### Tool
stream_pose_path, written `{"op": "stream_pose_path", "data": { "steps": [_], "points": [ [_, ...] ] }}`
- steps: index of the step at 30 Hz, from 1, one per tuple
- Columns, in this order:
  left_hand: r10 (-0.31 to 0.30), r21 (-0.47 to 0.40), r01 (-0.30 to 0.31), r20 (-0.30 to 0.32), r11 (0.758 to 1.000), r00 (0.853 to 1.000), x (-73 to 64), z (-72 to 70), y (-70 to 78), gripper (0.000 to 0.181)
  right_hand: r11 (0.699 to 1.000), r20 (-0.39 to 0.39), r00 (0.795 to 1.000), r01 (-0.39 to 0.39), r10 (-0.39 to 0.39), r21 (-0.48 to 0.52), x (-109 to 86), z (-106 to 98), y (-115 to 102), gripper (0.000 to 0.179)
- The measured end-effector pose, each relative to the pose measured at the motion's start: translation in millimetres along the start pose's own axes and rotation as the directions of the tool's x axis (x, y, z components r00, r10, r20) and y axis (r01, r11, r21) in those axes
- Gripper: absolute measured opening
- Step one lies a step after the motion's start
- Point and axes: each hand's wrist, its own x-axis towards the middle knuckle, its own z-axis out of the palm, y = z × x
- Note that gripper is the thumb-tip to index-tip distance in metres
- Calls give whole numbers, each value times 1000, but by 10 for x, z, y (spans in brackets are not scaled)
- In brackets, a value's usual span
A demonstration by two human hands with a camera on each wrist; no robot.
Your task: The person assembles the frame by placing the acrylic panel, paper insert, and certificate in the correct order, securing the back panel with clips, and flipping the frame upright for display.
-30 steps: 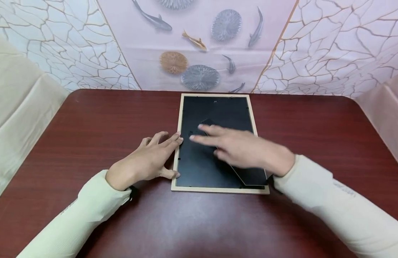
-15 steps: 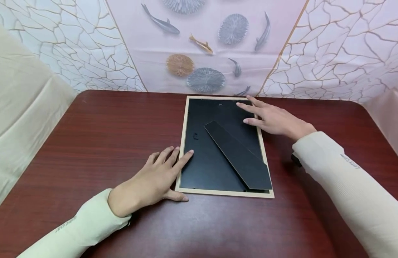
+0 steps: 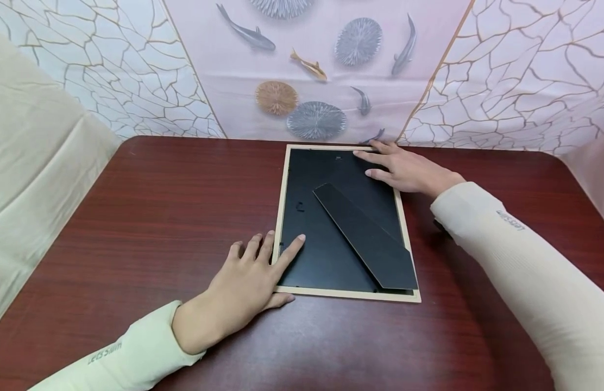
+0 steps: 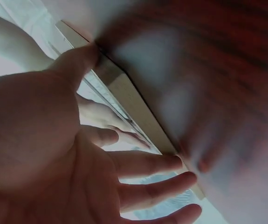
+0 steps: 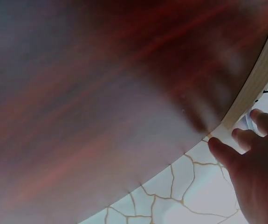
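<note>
A picture frame (image 3: 331,228) with a pale wood border lies back side up on the table, its black backing board showing. On that backing, a black easel stand (image 3: 365,239) slants from the middle toward the near right corner. My left hand (image 3: 238,288) rests with spread fingers at the near left corner; its index finger reaches over the backing and the thumb lies by the near edge. At the far right corner my right hand (image 3: 404,165) touches the frame with fingers extended. The right wrist view shows those fingers beside the wooden border (image 5: 255,74).
The dark red wooden table (image 3: 184,201) spreads around the frame on all sides. Behind its far edge hangs a patterned cloth (image 3: 316,70) with fish and gold crackle lines. Pale cloth (image 3: 33,152) hangs at the left side.
My right hand has moved from over the easel stand to the frame's far right corner. My left hand has slid nearer along the left edge to the near left corner.
</note>
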Motion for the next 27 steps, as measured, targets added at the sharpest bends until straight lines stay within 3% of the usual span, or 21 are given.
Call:
{"op": "stream_pose_path", "data": {
  "steps": [3,7,15,20,22,27],
  "points": [
    [22,69,-16,-88,997,996,-5,12,28,90,1000,12,1000,0,0,-17,54,-3,-24,55],
    [64,103,-49,-145,993,987,-8,16,29,85,999,26,1000,-9,10,-34,112,-10,-87,53],
    [119,118,-99,-180,988,976,-59,19,-48,81,999,20,1000,-5,6,-52,63,-19,-184,51],
    [128,5,-129,-172,992,977,-117,2,-138,74,1000,6,1000,-9,9,-29,-88,-10,-201,51],
    [131,-82,-145,-157,986,979,-140,-13,-185,71,1000,-4,1000,-8,8,-16,-151,-3,-203,50],
    [155,-299,-185,-122,936,980,-179,-30,-299,65,1000,-35,999,-8,8,3,-303,40,-200,49]
  ]
}}
